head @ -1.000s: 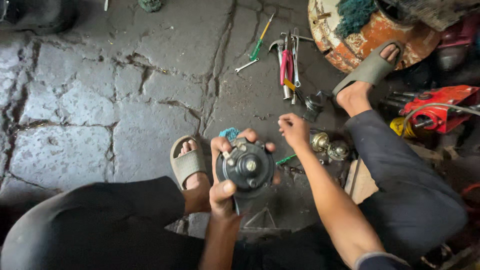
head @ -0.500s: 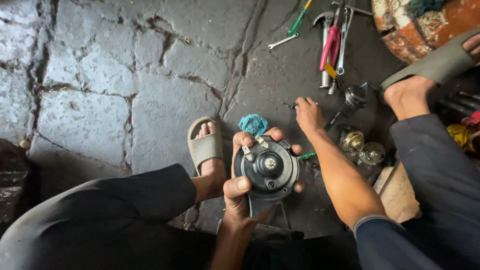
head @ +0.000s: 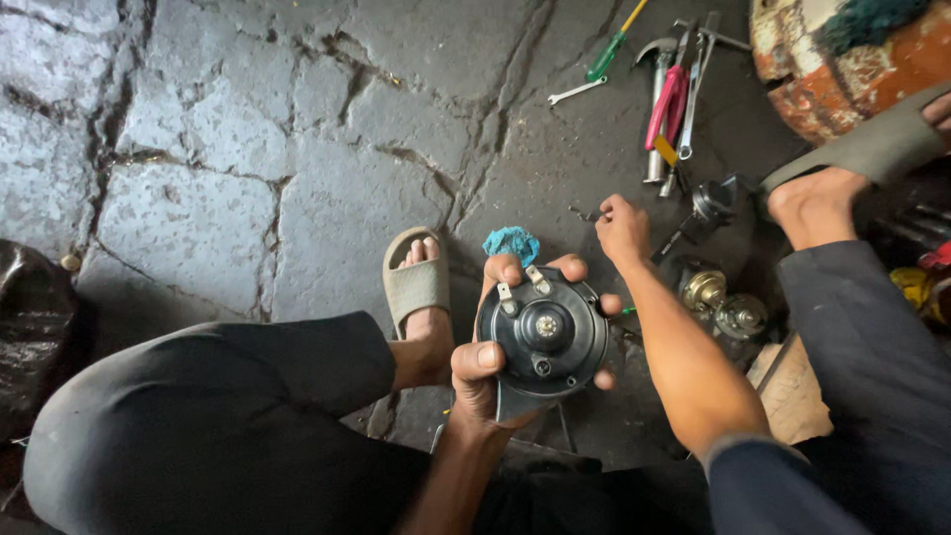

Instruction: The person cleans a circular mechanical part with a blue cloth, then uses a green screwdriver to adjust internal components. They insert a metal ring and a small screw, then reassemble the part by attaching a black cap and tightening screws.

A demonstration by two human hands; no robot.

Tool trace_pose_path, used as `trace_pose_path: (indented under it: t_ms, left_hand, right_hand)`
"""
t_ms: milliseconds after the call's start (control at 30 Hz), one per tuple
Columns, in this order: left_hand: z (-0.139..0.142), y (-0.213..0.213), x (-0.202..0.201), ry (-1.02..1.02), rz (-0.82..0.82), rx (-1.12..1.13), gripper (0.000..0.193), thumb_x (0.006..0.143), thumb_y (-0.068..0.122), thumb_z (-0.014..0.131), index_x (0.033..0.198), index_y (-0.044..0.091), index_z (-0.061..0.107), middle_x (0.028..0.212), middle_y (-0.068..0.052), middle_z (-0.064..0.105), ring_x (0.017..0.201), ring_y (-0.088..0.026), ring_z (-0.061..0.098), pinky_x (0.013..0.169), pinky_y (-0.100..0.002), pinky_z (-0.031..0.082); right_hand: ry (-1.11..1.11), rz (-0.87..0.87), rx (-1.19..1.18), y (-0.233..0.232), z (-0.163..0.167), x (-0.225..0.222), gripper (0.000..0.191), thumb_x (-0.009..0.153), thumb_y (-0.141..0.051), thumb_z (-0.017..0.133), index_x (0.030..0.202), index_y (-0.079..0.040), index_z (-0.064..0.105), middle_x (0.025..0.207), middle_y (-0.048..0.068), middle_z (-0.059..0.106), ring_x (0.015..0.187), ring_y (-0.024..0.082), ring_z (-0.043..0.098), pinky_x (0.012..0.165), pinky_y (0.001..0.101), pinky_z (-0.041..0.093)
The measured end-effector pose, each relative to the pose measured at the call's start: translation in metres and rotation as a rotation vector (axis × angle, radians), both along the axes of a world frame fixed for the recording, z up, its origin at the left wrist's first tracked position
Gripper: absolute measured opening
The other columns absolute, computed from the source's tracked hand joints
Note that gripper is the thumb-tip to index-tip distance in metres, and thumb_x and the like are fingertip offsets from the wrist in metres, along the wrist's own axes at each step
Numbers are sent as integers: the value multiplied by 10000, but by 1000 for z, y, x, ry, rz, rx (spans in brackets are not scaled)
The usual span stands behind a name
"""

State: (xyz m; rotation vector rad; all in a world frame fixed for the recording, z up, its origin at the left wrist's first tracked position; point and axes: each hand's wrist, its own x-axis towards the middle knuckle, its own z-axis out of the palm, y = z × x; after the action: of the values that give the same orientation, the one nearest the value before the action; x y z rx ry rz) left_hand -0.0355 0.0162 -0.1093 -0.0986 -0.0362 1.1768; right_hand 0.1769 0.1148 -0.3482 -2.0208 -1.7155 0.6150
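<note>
On the cracked grey stone floor (head: 198,208), at the far left, a dark shiny bag (head: 35,327) is lying. Further right, a beige rubber sandal (head: 414,282) is being worn on the person's one visible left foot, toes pointing away from the camera. Beside it, a round black metal disc-shaped horn unit (head: 543,337) is being held low in the middle of the view by the left hand (head: 485,372), whose fingers are clamped round its rim, thumb on the lower left edge. Its flat face is being turned up toward the camera, and its two silvery terminal tabs are pointing up and away; being round, no long axis is shown. A crumpled blue rag (head: 511,243) is lying just behind it. To the right, the right hand (head: 622,230) is being lowered to the floor, its fingertips pinched together on a small dark part that cannot be identified. Beyond it, a cluster of hand tools (head: 674,94) is lying, among them one green-handled screwdriver (head: 609,50) and one pair of pink-handled pliers (head: 664,104). A second sandal (head: 872,149) is being worn at the far right.
</note>
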Motion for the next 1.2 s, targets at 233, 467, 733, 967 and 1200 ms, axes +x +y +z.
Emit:
trace_pose_path:
  t_ms: [233,467,733,967,1200]
  left_hand:
    - [11,-12,0,-154,-41,-21,503,884,171,769,1310,215,505,1474,-192,481,1380,-511,456,986,-665,564]
    - [38,-26,3,-100,-37,67,484,884,178,763,1294,213,507,1485,-180,506,1412,-492,452,1048,-698,491]
    - [62,-33,3,114,29,135,588,867,141,757,1359,187,439,1515,-198,479,1444,-485,469,1109,-629,498]
    - [71,-33,-2,256,85,182,632,855,125,795,1341,134,392,1486,-213,474,1430,-468,490,1144,-579,509]
    - [68,-32,-1,354,124,166,622,853,115,811,1312,109,392,1468,-192,465,1431,-440,495,1125,-564,519]
  right_hand:
    - [838,-353,135,-33,107,-4,126,924,-30,711,1041,18,714,868,44,705,722,102,680,633,261,576]
    - [897,-245,430,-141,290,-29,72,1002,16,700,1072,17,716,962,69,713,828,134,656,784,239,513]
    - [362,-69,562,-190,350,-72,172,885,11,804,1036,-55,754,1045,24,681,647,12,445,570,151,339]
    - [228,-9,577,-187,354,-82,211,881,-35,835,1074,-88,765,1041,22,661,870,80,625,729,185,506]
    - [111,-82,548,-184,348,-88,228,846,-43,845,1059,-72,769,1027,52,673,960,175,662,825,285,537]
